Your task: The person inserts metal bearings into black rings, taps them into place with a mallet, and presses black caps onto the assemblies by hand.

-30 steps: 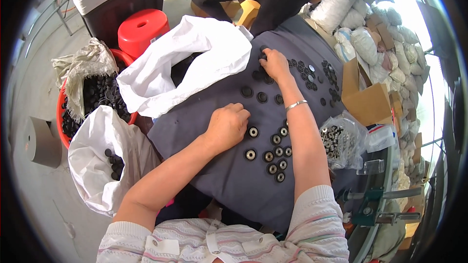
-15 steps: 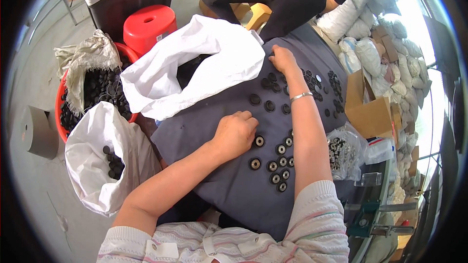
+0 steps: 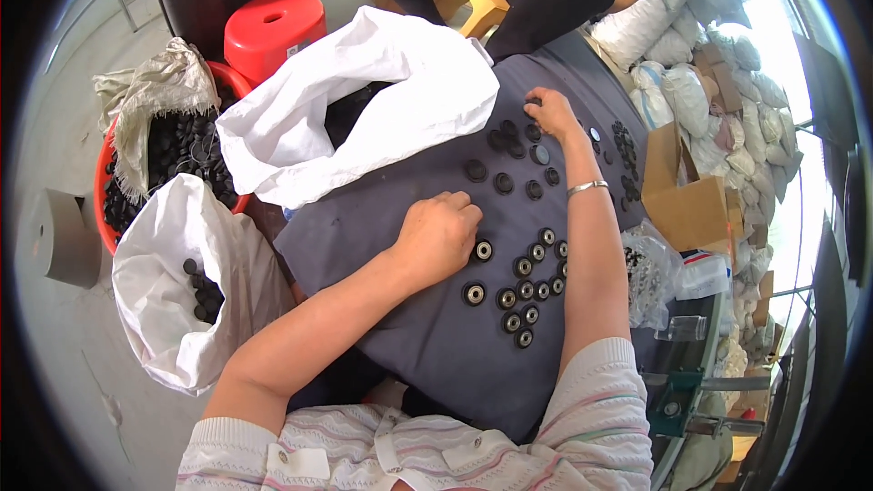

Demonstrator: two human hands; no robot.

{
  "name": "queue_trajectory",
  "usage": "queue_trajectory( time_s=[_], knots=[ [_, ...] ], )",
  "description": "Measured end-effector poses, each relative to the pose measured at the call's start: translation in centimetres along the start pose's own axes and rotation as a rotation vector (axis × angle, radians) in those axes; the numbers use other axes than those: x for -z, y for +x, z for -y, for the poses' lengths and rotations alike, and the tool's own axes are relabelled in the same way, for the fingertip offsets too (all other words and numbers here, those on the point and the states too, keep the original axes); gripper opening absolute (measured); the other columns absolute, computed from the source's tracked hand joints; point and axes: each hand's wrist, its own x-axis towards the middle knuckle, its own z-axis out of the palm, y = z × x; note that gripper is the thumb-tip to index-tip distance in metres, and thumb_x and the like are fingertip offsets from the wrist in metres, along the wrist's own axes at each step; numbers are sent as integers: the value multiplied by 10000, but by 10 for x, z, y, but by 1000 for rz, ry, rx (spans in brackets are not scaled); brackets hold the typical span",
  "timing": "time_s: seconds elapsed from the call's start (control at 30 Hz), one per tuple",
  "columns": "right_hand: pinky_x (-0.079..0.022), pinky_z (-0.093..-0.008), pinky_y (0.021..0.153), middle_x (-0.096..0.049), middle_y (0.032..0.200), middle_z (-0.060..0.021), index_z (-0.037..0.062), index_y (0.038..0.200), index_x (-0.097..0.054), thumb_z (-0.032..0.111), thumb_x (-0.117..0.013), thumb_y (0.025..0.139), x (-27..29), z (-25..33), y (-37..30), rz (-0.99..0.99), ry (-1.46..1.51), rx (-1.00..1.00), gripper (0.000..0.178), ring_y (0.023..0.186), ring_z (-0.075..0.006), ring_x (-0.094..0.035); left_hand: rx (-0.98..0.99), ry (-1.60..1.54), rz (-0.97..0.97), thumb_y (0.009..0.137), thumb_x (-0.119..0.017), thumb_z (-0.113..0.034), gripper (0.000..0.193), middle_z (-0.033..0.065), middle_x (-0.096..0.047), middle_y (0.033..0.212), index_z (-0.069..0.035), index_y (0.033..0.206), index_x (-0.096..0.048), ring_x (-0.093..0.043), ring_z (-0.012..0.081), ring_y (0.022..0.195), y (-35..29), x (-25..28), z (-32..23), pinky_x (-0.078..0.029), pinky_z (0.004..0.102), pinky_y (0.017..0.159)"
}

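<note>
My left hand (image 3: 438,232) is closed over the grey cloth, its fingers curled; what they hold, if anything, is hidden. Just right of it stand several black rollers with metal centres (image 3: 526,290), loosely grouped. Farther off, my right hand (image 3: 551,115) bends its fingers together above the cloth, beside some plain black round caps (image 3: 503,184). A small dark bit shows at its fingertips, too small to name. One grey-faced disc (image 3: 540,155) lies close below that hand. Smaller black parts (image 3: 626,155) spread to the right of my right forearm.
A large white sack (image 3: 436,82) lies open at the far left of the cloth. Left of it are a red tub of black parts (image 3: 102,191), a smaller white bag (image 3: 150,309) and a red stool (image 3: 273,27). A cardboard box (image 3: 682,209) and metal-parts bag (image 3: 647,282) line the right. Someone sits opposite.
My right hand has moved rightward, away from the large white sack. The grey-faced disc now shows left of my right wrist. My left hand stays closed in nearly the same place.
</note>
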Motion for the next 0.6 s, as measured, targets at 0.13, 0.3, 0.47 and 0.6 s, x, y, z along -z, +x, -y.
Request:
queue_trajectory(
  time_s=[0.13,0.3,0.47,0.6],
  knots=[
    [-506,-341,553,-659,802,-165,31,1067,-665,104,-706,775,2,-25,2,-180,-241,414,304,552,-196,-620,-3,1,-1,714,-670,-31,102,95,-595,774,-29,812,-643,-616,298,755,2,-4,-2,-508,402,643],
    [-522,-260,680,-620,868,-64,-15,1130,-616,-13,-681,777,12,33,-46,19,764,178,360,727,-137,-603,13,24,3,717,-669,-34,94,95,-598,772,-33,808,-648,-620,298,745,-2,0,2,-510,408,640],
    [-523,-252,667,-602,1062,-96,-32,1244,-525,-29,-674,792,25,79,-106,256,1048,283,477,777,-161,-618,-2,-12,-21,716,-666,-41,94,94,-597,771,-39,808,-648,-619,300,732,0,-4,-2,-512,403,638],
    [-527,-248,674,-626,1042,-115,-42,1207,-553,-91,-653,745,20,132,-146,381,1029,385,476,805,-164,-630,-8,1,-20,734,-639,-67,56,87,-606,773,-53,789,-643,-628,299,725,-2,-8,3,-516,408,626]
  ],
)
